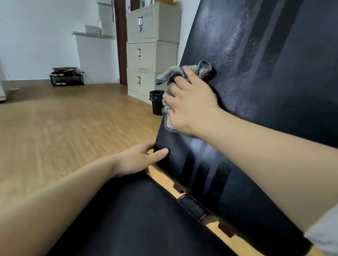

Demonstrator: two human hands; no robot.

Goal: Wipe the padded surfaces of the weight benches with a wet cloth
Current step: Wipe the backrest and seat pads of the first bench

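Observation:
The black padded backrest (283, 66) of a weight bench rises tilted on the right, with damp streaks on its surface. Below it lies the black seat pad (133, 227), separated by a gap with a hinge. My right hand (189, 105) presses a grey cloth (169, 75) with a checked border flat against the backrest's left part. My left hand (140, 159) grips the backrest's lower left edge, thumb on the front face.
Wooden floor (60, 127) spreads to the left. A stack of beige metal cabinets (151, 49) with an orange pot on top stands behind the bench, a black waste bin (156, 100) beside it. A low black rack (66, 77) sits by the white wall.

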